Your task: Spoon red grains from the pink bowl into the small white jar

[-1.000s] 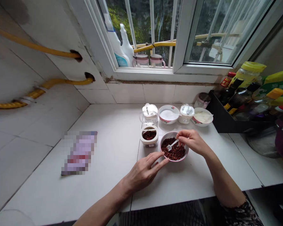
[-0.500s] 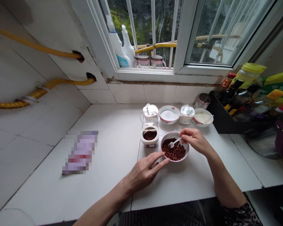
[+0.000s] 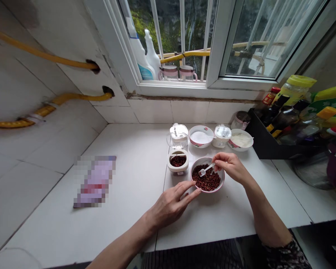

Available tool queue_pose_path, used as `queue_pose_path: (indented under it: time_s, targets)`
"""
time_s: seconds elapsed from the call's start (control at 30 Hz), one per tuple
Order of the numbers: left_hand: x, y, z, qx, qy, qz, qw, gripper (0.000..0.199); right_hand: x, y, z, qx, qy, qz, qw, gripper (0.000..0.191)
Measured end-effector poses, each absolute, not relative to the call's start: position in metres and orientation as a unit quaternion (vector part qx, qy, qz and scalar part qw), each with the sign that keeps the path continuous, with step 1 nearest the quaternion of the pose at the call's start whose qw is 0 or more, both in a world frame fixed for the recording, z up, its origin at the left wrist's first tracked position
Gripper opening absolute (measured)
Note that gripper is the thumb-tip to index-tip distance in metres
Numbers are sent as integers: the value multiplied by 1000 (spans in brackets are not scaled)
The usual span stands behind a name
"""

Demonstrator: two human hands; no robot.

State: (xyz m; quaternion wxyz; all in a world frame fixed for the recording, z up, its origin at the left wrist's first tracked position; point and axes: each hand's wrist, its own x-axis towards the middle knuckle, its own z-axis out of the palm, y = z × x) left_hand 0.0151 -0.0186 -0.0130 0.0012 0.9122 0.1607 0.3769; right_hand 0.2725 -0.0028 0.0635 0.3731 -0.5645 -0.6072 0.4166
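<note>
My right hand pinches the handle of a small white spoon. The spoon's head is over the dark red peppercorns in a pink-rimmed bowl. Outstretched fingers of my left hand touch the bowl's near left rim; that hand holds nothing. Just left of the bowl stands an open seasoning jar with similar dark red peppercorns inside. Behind it is a clear jar with its lid up.
Behind the bowl are a bowl of white grains, a lidded white jar and a bowl of pale contents. A black box of bottles stands at the right. A blurred purple packet lies on the left of the counter.
The spoon's head has shifted slightly left over the peppercorns. My left hand still rests at the bowl's rim.
</note>
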Motion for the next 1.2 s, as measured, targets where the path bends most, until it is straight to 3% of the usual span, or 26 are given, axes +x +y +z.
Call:
queue_pose_path:
  time_s: [0.27, 0.53, 0.83, 1.03, 1.2]
  targets:
    - [16, -18, -12, 908, 158, 387, -2, 40, 277, 4, 65, -551, -515, 489, 439, 15]
    - [17, -18, -11, 908, 152, 389, 3, 40, 247, 0, 68, -526, -520, 431, 517, 22]
    - [19, -18, -7, 908, 153, 391, -2, 42, 215, -11, 60, -428, -783, 101, 440, 19]
    - [17, -18, -12, 912, 154, 381, 1, 43, 247, -11, 64, -493, -684, 145, 518, 15]
    - [16, -17, -16, 911, 152, 384, 7, 45, 255, -6, 57, -532, -699, 152, 454, 18]
